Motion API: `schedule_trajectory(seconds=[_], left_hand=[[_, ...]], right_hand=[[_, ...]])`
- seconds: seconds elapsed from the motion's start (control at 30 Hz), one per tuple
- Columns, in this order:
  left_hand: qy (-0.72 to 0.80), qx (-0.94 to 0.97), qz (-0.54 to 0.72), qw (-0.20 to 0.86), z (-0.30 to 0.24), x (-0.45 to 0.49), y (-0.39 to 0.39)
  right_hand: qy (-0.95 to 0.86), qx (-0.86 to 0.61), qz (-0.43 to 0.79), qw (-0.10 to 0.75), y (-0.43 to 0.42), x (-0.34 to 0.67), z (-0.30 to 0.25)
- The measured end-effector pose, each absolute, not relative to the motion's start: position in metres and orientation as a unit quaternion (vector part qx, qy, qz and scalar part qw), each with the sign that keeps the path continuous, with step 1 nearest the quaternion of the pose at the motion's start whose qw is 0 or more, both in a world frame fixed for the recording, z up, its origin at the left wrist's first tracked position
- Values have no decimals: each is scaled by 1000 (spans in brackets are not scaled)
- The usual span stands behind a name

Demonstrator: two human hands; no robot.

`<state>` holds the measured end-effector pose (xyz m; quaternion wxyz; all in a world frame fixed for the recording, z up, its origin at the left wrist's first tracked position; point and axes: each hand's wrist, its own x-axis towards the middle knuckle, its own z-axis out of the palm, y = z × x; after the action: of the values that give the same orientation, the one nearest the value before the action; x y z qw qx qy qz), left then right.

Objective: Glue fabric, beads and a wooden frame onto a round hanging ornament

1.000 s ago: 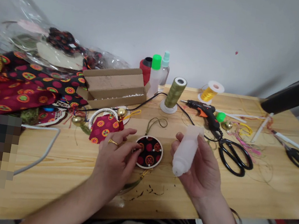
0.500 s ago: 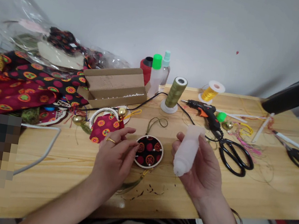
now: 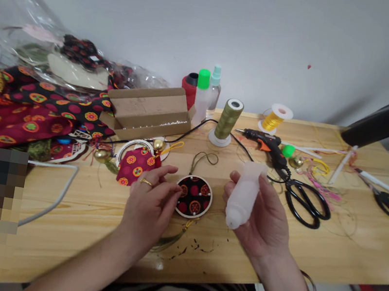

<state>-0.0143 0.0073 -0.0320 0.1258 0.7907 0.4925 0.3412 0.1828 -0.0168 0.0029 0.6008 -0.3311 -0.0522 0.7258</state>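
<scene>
Toward the front edge of the wooden surface (image 3: 104,205), around its middle, lies a round patterned disc (image 3: 194,197) with a pale rim and small white beads on its dark fabric. The left hand (image 3: 153,198) is at its left rim, thumb and forefinger drawn close; whether they pinch anything cannot be told. Just right of the disc, the right hand (image 3: 268,216) is wrapped around a translucent white bottle (image 3: 243,197), its nozzle tilted down toward the front edge. A green cord loop (image 3: 193,166) runs from the disc's top, a tassel (image 3: 169,243) from below it. Left of the loop sits a red patterned fabric piece (image 3: 135,165). To the right are large black-handled scissors (image 3: 311,225), and behind them a glue gun (image 3: 275,151) beside a green cap (image 3: 288,151). Nearer the back edge stand an olive thread spool (image 3: 228,119) and an open cardboard box (image 3: 149,104); patterned cloth (image 3: 17,122) fills the back left corner.
</scene>
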Motion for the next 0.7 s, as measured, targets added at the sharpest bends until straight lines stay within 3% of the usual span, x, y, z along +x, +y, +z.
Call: schedule_trajectory(seconds=[0.7], left_hand=[[495, 797, 327, 115, -31, -12, 8]], right_hand=[[-48, -324, 727, 603, -17, 183, 3]])
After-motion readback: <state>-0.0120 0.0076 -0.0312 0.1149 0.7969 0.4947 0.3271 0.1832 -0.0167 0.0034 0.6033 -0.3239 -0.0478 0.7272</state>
